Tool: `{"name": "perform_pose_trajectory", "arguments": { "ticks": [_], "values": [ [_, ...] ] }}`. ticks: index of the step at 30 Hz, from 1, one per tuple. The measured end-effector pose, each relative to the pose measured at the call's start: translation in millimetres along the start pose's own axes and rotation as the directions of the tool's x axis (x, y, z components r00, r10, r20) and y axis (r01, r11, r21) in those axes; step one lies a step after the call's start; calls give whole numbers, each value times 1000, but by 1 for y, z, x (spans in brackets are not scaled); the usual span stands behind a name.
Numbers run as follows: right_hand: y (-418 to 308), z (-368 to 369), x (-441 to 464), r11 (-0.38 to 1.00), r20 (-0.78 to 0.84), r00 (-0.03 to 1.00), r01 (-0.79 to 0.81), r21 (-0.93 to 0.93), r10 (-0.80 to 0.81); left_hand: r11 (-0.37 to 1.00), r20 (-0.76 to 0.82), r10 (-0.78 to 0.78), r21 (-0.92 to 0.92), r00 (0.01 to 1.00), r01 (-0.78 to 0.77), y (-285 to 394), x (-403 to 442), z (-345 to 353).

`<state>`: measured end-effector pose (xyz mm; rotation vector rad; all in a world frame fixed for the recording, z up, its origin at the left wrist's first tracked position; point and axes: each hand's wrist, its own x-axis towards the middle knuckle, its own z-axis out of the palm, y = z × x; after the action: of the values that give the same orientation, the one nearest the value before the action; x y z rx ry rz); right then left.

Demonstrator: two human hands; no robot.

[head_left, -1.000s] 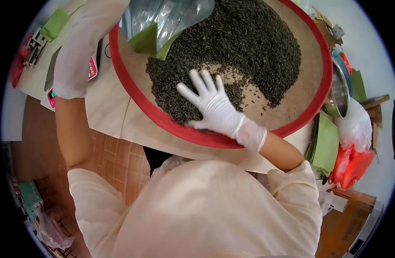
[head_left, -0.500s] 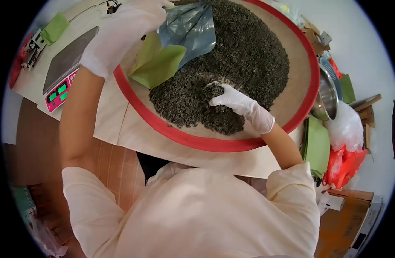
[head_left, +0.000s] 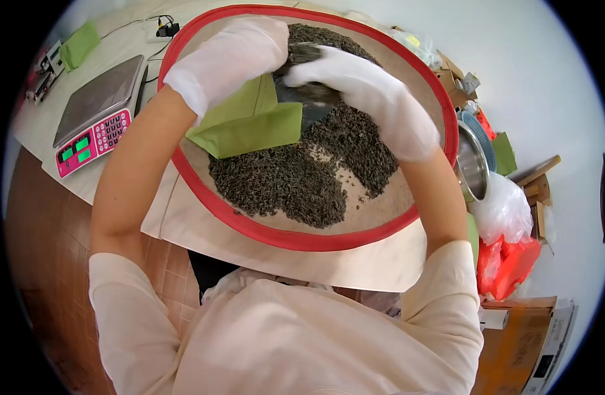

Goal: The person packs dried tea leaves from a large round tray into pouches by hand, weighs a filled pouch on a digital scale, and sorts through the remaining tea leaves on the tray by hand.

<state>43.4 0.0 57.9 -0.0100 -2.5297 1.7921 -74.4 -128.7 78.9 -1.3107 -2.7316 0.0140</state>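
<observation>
Dark dried tea leaves (head_left: 276, 187) lie heaped in a round, shallow tray (head_left: 309, 241) with a red rim. On the heap is a green bag (head_left: 246, 135), with a dark shiny foil bag (head_left: 310, 116) against it. My left hand (head_left: 253, 45), in a white glove, is closed at the top of the foil bag; its fingertips are mostly hidden. My right hand (head_left: 335, 74), also gloved, is curled around a handful of leaves over the bag's mouth, close to my left hand. Motion blurs its fingers and the leaves.
Left of the tray stands a pink-fronted digital scale (head_left: 94, 143) with lit green displays. A black plug (head_left: 168, 30) and cords lie behind it. To the right are a steel bowl (head_left: 472, 161), a clear plastic bag (head_left: 503, 209), a red bag (head_left: 509, 263) and a cardboard box (head_left: 516, 342).
My right hand has risen from the heap to the bag's mouth with a handful of leaves, leaving a bare patch in the heap. The view has shifted, showing more of the tray's far side.
</observation>
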Motion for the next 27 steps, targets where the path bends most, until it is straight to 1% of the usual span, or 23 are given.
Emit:
{"name": "perform_pose_trajectory", "arguments": {
  "ticks": [2, 3, 4, 5, 7, 8, 9, 10, 11, 12, 13, 15, 17, 18, 19, 20, 21, 22, 23, 24, 25, 26, 27],
  "values": [
    [20, 11, 44, 959, 0, 985, -168, -228, 172, 999, -8, 32, -34, 999, -32, -8, 9, 3],
    [28, 18, 57, 959, 0, 985, -168, -230, 172, 995, -23, 38, -97, 999, -40, -14, 12, 6],
    [34, 25, 65, 960, 46, 992, -104, -261, 119, 997, 126, -11, -78, 992, 21, -16, 12, -4],
    [38, 26, 70, 953, 100, 992, -37, -301, 71, 998, 125, -7, -69, 992, 15, -17, 9, -7],
    [8, 38, 44, 820, 5, 996, -73, -568, 93, 982, 160, -102, -140, 982, 125, -21, 0, -8],
    [15, 39, 36, 726, -60, 989, 58, -686, -136, 977, -109, 199, -51, 974, -205, -50, 8, 19],
    [5, 39, 4, 648, -155, 814, 313, -695, -560, 884, -361, 467, 194, 807, -425, -80, 17, 46],
    [5, 40, 3, 627, -165, 783, 332, -705, -600, 937, -348, 274, -115, 897, -331, -87, 11, 46],
    [-6, 39, -21, 650, -199, 761, 352, -673, -618, 888, -276, 97, -410, 956, -208, -87, 7, 41],
    [1, 29, -42, 626, -137, 786, 358, -693, -602, 905, -31, 15, -424, 999, -27, -80, -5, 10],
    [13, 22, -61, 604, -62, 807, 386, -698, -587, 905, -29, 15, -425, 999, -26, -85, -11, -2],
    [93, 17, -97, 598, 62, 912, 316, -737, -406, 914, -31, -60, -404, 998, 42, -98, -12, -4],
    [133, 19, -116, 583, 88, 975, 192, -789, -202, 908, 20, -45, -416, 999, 49, -118, -3, 0],
    [160, 26, -132, 582, 108, 990, 143, -801, -94, 876, -114, -49, -482, 992, -12, -139, 2, 15],
    [186, 28, -145, 559, 132, 991, 105, -822, 7, 874, -113, -49, -486, 992, -12, -145, 6, 16],
    [208, 34, -152, 634, 70, 997, 29, -773, 39, 857, -50, -119, -509, 992, 77, -149, 8, 15],
    [209, 41, -150, 646, 68, 997, 23, -763, 44, 838, 18, -182, -520, 983, 165, -155, 14, 15],
    [206, 44, -140, 626, 79, 997, 67, -777, -8, 828, -30, -138, -552, 990, 99, -161, 19, 21],
    [204, 51, -127, 609, 88, 994, 107, -786, -61, 831, -25, -134, -548, 991, 99, -169, 22, 23],
    [202, 65, -101, 583, 117, 984, 175, -793, -136, 814, 16, -131, -569, 991, 116, -159, 13, 10],
    [198, 65, -99, 621, 101, 986, 165, -766, -136, 787, 55, -127, -602, 990, 134, -149, 6, 3],
    [195, 72, -83, 578, 174, 966, 253, -776, -189, 792, 52, -134, -595, 990, 138, -142, 0, 0],
    [185, 81, -54, 521, 260, 930, 362, -773, -260, 805, -24, -134, -585, 991, 95, -141, -9, -7]
  ]
}}
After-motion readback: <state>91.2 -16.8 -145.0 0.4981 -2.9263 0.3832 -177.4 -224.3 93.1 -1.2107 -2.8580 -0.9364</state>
